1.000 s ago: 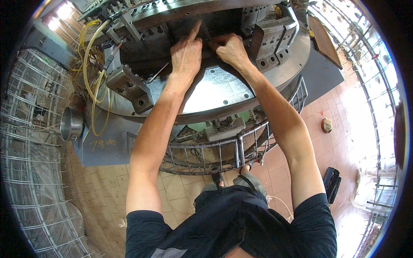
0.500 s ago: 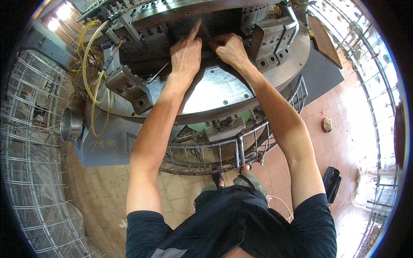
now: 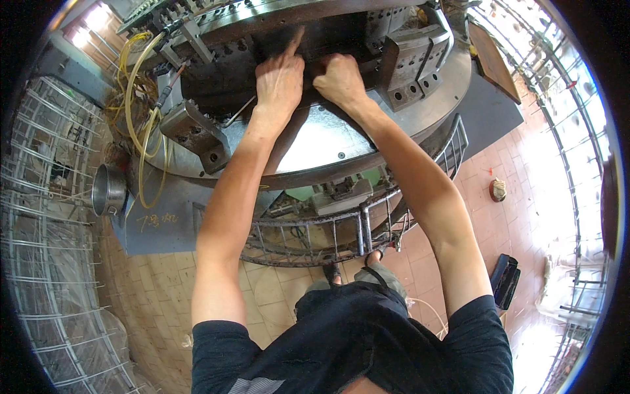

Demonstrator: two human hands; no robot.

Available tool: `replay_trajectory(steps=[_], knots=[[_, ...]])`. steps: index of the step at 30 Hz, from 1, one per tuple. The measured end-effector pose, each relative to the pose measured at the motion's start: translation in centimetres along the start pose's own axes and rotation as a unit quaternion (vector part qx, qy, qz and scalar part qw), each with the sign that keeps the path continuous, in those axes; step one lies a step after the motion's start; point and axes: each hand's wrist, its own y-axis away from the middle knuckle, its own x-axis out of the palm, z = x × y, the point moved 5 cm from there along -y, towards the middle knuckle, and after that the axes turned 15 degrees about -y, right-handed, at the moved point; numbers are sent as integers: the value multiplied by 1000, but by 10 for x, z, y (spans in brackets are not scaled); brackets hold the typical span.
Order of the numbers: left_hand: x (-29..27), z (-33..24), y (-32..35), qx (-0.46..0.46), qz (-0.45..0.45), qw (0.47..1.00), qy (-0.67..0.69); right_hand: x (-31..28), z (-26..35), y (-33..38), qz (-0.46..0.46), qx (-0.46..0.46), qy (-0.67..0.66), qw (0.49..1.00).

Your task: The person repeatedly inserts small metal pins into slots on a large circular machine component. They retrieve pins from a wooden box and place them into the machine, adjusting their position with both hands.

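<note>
My left hand (image 3: pixel 280 80) reaches into the dark recess of a heavy metal machine (image 3: pixel 321 134). Its index finger stretches forward over the dark inner surface, while the other fingers bend downward and are partly hidden. Close by on the right, my right hand (image 3: pixel 342 83) is closed, its knuckles up and its fingertips out of sight; whatever it may grip is hidden. Bolted metal blocks flank the recess, one at the left (image 3: pixel 194 136) and another at the right (image 3: pixel 410 69). A thin metal rod (image 3: pixel 240 111) slants beside my left wrist.
Yellowish hoses (image 3: pixel 141 125) loop at the machine's left, above a metal pot (image 3: pixel 109 190). A curved metal guard rail (image 3: pixel 308 240) runs between my body and the machine. Wire-mesh racks (image 3: pixel 49 217) stand at the left. A black case (image 3: pixel 505 282) lies on the tiled floor.
My right hand has shifted left, nearer to my left hand, and its fingers look more tucked in. The left hand has moved slightly left, with its index finger still extended.
</note>
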Motion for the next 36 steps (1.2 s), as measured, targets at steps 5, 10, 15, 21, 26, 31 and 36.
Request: replay_trajectory(steps=[5, 10, 15, 21, 26, 31, 36], knots=[[-7, 8, -10, 20, 64, 997, -31, 4, 16, 5, -37, -9, 9, 999], [-8, 16, -12, 60, 84, 994, -28, -4, 26, 14, -41, 2, 96, 995], [2, 17, -8, 70, 119, 990, -37, -3, 42, 24, -27, -24, 116, 993], [3, 14, -10, 103, 177, 978, -38, -3, 46, 34, -11, -31, 133, 991], [0, 17, -11, 60, 280, 958, -18, 0, 42, 30, -19, -27, 112, 993], [-5, 20, -14, 50, 251, 966, 19, 4, 36, 24, 18, -13, 85, 996], [3, 21, -17, 49, 310, 949, -13, 3, 34, 26, 13, 1, 106, 994]])
